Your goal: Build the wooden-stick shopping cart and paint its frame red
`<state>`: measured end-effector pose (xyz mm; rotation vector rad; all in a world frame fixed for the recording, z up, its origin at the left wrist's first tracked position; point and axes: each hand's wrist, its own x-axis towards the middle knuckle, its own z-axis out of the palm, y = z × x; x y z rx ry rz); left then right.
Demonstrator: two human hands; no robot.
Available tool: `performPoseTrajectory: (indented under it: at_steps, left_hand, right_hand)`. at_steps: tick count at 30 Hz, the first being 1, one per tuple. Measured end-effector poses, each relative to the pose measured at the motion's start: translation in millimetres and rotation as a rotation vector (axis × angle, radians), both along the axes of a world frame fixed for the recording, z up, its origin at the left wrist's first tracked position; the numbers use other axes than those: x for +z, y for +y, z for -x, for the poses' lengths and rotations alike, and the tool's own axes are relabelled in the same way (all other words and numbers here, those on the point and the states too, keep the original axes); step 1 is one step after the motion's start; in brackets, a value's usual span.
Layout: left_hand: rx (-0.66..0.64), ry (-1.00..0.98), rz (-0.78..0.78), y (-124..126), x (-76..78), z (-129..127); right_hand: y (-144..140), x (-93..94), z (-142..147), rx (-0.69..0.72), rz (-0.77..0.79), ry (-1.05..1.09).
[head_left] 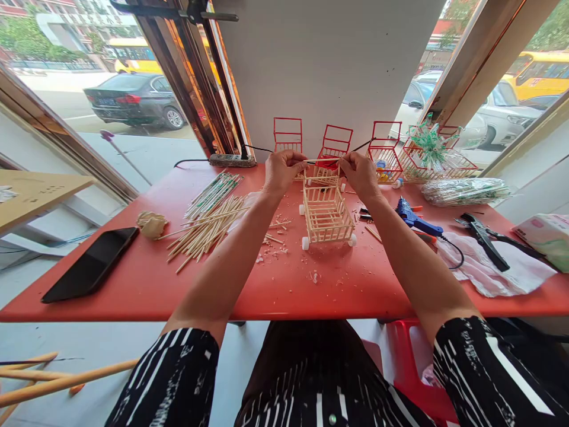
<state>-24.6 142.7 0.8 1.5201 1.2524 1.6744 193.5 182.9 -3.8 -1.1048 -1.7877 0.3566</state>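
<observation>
A small cart [329, 220] built of thin wooden sticks, with white wheels, stands on the red table. Across its raised far end lies a short wooden stick [322, 160]. My left hand [281, 172] pinches this stick at its left end, and my right hand [361, 174] pinches the right end. Both hands are closed, with fingertips at the cart's upper posts. Whether the stick is fixed to the posts, I cannot tell.
Loose wooden sticks [211, 228] lie left, near a black phone [91, 265]. Rightward are a blue glue gun [415, 218], pliers [484, 240] and a bagged bundle [466, 191]. Red-framed carts [336, 141] and a power strip [232, 160] line the back. Scraps [315, 277] litter the red table [284, 302].
</observation>
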Motion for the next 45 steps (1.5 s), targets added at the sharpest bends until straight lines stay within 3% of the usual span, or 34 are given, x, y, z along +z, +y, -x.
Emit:
performPoseTrajectory:
  at_steps: [20,29,45]
  left_hand:
    - [-0.004,-0.002,0.036,0,-1.6,0]
    - [-0.07,0.005,0.139,-6,-9.6,13]
    - [0.008,0.019,0.092,5,-13.4,7]
  right_hand:
    - [-4,-1.9,3,0.007,-0.008,0.013]
    - [2,-6.3,0,0.006,0.015,0.023]
    - [3,-6.8,0,0.011,0.006,0.024]
